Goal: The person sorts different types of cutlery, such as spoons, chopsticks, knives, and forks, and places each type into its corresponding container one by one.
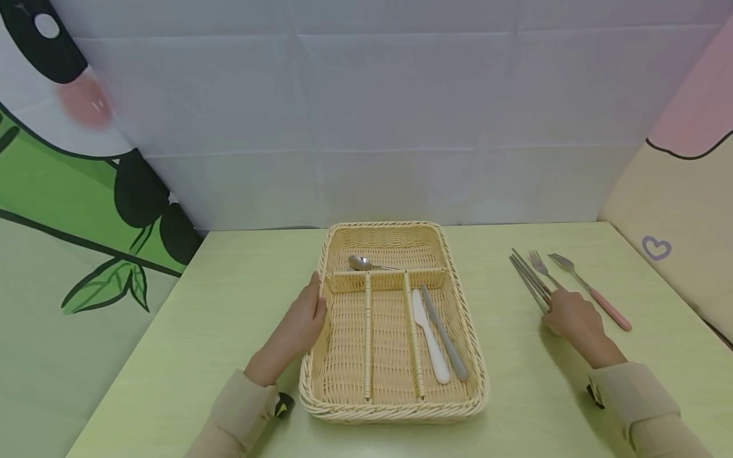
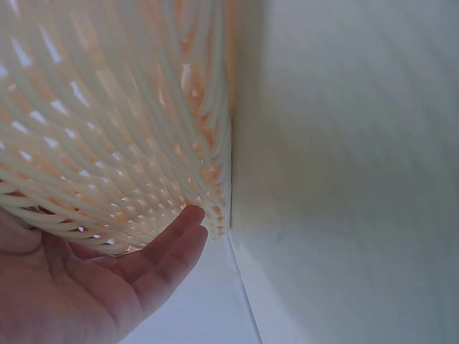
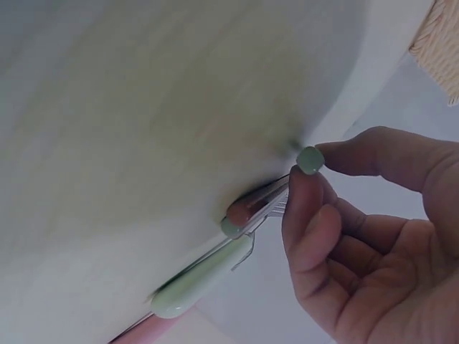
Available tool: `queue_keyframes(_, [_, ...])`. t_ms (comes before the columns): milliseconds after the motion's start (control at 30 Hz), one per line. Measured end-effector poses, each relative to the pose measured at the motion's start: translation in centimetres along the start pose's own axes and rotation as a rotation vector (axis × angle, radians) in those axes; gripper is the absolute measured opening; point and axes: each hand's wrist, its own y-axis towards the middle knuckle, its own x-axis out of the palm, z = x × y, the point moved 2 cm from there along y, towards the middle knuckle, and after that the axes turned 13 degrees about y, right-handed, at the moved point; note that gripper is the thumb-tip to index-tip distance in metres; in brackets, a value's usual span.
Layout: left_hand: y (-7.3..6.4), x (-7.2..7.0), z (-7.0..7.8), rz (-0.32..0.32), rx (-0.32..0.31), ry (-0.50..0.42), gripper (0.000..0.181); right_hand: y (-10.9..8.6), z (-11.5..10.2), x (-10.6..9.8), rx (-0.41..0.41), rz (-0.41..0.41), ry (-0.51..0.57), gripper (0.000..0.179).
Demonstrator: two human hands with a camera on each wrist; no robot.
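Note:
My left hand (image 1: 294,321) grips the left side of a cream wicker cutlery basket (image 1: 309,388). In the left wrist view, its fingers (image 2: 172,261) lie against the woven outer wall. At the right, my right hand (image 1: 575,321) pinches a metal chopstick (image 3: 310,160) by its green end, between thumb and index finger. Several silver chopsticks (image 1: 529,277) lie together in front of that hand. Close by are a fork (image 1: 538,262) with a green handle (image 3: 197,283) and a pink-handled utensil (image 1: 595,292), perhaps another fork.
A metal spoon (image 1: 361,263) lies in the basket's far compartment. The right near compartment holds a white-handled knife (image 1: 432,343) and a grey-handled knife (image 1: 449,340). The pale table (image 1: 229,305) meets a cloth backdrop (image 1: 401,114) behind the basket.

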Motion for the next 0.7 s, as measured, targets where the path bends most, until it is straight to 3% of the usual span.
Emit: queue_keyframes(700, [0.1, 0.2, -0.2, -0.003, -0.012, 0.009, 0.056, -2.4, -3.9, -0.3, -0.161, 0.127, 0.034, 0.03])
